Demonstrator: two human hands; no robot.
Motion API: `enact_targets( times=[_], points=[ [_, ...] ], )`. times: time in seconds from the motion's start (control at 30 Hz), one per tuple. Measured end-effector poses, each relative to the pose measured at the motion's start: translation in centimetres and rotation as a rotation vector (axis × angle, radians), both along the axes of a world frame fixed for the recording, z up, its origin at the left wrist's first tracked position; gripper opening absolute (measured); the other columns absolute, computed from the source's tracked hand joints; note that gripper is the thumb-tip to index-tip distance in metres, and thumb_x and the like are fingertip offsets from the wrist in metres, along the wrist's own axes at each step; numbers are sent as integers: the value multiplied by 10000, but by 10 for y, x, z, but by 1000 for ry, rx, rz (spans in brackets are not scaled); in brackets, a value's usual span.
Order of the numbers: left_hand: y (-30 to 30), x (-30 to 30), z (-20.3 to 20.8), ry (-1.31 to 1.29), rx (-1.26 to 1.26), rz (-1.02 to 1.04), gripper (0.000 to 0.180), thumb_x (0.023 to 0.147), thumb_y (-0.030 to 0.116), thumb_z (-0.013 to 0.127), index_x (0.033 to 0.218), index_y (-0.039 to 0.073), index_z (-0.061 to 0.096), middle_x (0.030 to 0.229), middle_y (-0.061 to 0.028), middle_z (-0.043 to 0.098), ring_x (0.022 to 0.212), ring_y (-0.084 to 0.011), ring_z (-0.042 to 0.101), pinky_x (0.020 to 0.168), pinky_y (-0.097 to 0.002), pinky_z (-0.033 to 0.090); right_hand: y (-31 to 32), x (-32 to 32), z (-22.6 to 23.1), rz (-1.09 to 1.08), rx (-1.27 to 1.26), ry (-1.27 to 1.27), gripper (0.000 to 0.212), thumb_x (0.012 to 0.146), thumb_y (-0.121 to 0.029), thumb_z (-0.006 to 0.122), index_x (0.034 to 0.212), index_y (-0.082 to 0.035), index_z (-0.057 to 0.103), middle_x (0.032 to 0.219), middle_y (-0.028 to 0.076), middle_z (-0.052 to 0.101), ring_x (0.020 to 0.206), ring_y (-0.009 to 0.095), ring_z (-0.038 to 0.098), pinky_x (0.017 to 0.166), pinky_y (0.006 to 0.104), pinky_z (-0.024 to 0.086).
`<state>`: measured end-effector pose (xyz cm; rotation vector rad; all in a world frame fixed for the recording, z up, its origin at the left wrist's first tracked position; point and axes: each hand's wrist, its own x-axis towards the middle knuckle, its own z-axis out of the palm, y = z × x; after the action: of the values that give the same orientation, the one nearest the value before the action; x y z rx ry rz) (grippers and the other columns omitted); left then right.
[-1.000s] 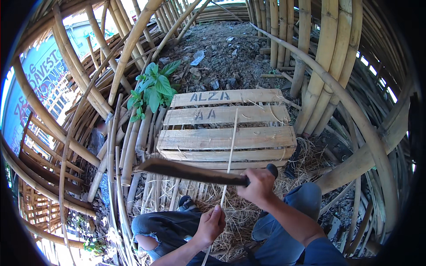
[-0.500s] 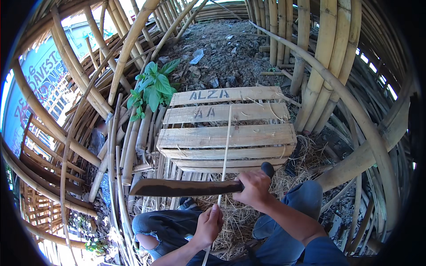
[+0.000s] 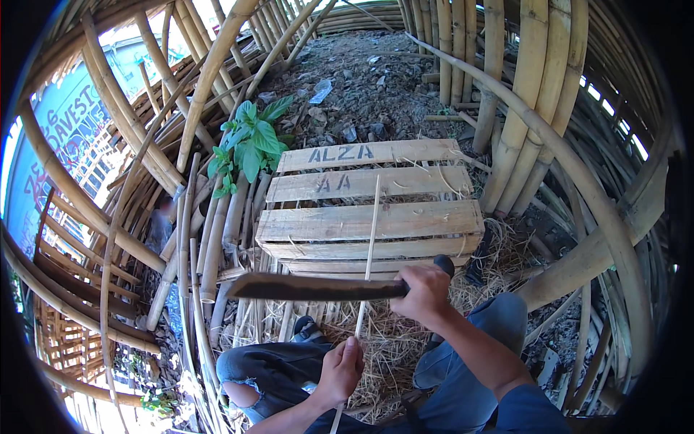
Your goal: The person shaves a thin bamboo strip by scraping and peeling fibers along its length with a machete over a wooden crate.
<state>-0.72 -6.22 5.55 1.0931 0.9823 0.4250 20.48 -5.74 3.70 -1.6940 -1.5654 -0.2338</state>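
Observation:
My right hand [image 3: 424, 293] is wrapped round the dark handle of a machete [image 3: 311, 287]. Its long brown-black blade points left and lies across a thin pale bamboo strip [image 3: 371, 239]. My left hand [image 3: 342, 367] grips that strip low down, thumb on top, below the blade. From my left fist the strip runs away from me, its far end over the slatted wooden crate [image 3: 369, 220]. Whether the blade's edge touches the strip or only passes over it, I cannot tell.
Straw and shavings [image 3: 390, 354] cover the ground between my bent knees. Cut bamboo poles [image 3: 210, 249] are piled at the left beside a leafy green plant [image 3: 253, 137]. Thick upright bamboo posts [image 3: 531, 101] and a slanting pole [image 3: 578, 267] stand at the right. Rubble [image 3: 354, 87] lies behind the crate.
The machete has moved away from me along the strip and slightly right, with my right hand. My left hand stays almost where it was, still gripping the strip.

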Motion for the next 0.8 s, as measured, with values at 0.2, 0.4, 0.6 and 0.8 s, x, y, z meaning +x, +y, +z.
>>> enact_targets(
  times=[0.2, 0.4, 0.6, 0.8],
  points=[
    [1, -3, -3, -23, -24, 30, 410, 1006, 323, 328, 696, 69, 414, 569, 18, 391, 486, -65, 350, 443, -232, 298, -1, -6, 2, -24, 2, -26, 236, 463, -164, 705, 640, -110, 557, 585, 48, 576, 550, 251, 589, 540, 362, 443],
    [-6, -4, 1, -18, -28, 17, 417, 1006, 323, 324, 692, 67, 423, 561, 16, 400, 477, -64, 356, 439, -227, 298, -1, 5, 7, 2, -1, -79, 248, 473, -183, 718, 624, -108, 536, 569, 47, 562, 538, 234, 587, 542, 361, 446],
    [0, -3, -12, -43, -67, 10, 428, 1007, 325, 322, 680, 70, 425, 551, 20, 396, 471, -59, 353, 437, -227, 295, 0, -3, -5, -64, 3, -26, 229, 467, -165, 708, 629, -112, 555, 555, 45, 559, 537, 236, 587, 531, 362, 433],
    [-10, -4, -10, -73, -118, -2, 411, 1004, 337, 322, 696, 82, 419, 537, 11, 372, 450, -79, 348, 423, -233, 287, 12, 21, -4, -138, 34, -71, 195, 500, -158, 689, 618, -105, 542, 570, 61, 565, 518, 251, 565, 517, 365, 429]
  ],
)
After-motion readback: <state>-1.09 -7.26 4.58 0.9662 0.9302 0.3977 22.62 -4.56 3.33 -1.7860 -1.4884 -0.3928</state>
